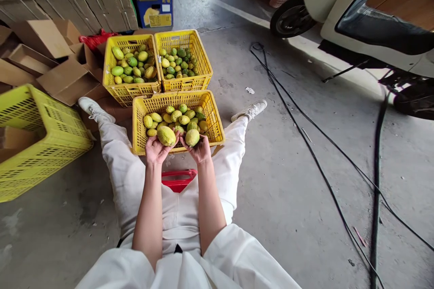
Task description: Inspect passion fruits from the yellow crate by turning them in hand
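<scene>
My left hand (155,150) cradles a large yellow-green fruit (166,135) in its palm, fingers curled round it. My right hand (200,150) grips a smaller yellow-green fruit (192,137). Both hands hover over the near edge of a yellow plastic crate (140,115) that holds several similar fruits and sits between my outstretched legs. Two more yellow crates (109,56) (200,49) of green and yellow fruit stand side by side just beyond it.
A tilted yellow crate (50,140) and open cardboard boxes (64,79) lie to the left. A red stool edge (178,180) shows under me. Black cables (315,126) cross the concrete floor at right, near a parked scooter (356,13).
</scene>
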Demonstrator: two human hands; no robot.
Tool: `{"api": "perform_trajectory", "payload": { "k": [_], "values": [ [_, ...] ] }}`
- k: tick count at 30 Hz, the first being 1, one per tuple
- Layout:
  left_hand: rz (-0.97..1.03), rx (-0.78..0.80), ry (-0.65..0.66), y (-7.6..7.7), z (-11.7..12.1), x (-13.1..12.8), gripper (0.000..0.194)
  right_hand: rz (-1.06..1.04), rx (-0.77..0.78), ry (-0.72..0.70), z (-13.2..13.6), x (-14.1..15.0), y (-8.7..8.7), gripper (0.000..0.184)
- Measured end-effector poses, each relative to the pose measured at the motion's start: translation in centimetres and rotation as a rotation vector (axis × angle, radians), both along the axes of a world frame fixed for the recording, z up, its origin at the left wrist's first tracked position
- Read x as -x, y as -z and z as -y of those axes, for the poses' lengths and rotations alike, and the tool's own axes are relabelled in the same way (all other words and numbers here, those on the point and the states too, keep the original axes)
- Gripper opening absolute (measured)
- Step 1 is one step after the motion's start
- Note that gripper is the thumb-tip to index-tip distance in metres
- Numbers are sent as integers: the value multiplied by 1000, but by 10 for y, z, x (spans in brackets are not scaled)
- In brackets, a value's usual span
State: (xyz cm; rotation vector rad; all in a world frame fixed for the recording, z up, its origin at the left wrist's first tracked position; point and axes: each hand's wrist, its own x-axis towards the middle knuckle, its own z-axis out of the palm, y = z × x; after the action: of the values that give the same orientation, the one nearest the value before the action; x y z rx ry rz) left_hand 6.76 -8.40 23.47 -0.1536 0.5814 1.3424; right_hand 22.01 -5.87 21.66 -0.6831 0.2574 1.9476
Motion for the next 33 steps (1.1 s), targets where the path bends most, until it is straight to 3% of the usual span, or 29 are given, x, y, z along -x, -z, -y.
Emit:
{"api": "perform_trajectory", "payload": {
  "k": [5, 8, 10, 13, 17, 20, 23, 28, 30, 33],
  "values": [
    [-49, -115, -85, -8, -1, -3, 40, -89, -253, 200, 5, -6, -22, 28],
    [-17, -110, -104, -14, -5, -6, 41, -129, -306, 209, 6, -6, -32, 24],
    [13, -109, -83, -15, -8, -9, 42, -136, -263, 114, 5, -4, -30, 19],
    [18, -47, -27, -9, -8, -12, 39, -92, -81, -31, 2, 1, -16, 21],
    [28, -9, 26, 2, -2, -11, 43, -27, 15, -22, 1, 7, 4, 28],
    [34, -113, 13, 2, 3, -6, 50, -6, -27, 46, 1, 7, 1, 33],
    [0, -191, -11, -7, 2, -1, 49, -41, -174, 143, 1, 3, -15, 35],
    [-44, -173, -35, -22, -6, 1, 45, -172, -345, 271, 4, -3, -40, 36],
    [-31, -147, -43, -20, -8, 1, 47, -157, -338, 252, 4, -4, -37, 34],
    [-41, -16, -25, -8, -7, -1, 33, -15, -226, 99, 4, -2, -20, 28]
  ]
}}
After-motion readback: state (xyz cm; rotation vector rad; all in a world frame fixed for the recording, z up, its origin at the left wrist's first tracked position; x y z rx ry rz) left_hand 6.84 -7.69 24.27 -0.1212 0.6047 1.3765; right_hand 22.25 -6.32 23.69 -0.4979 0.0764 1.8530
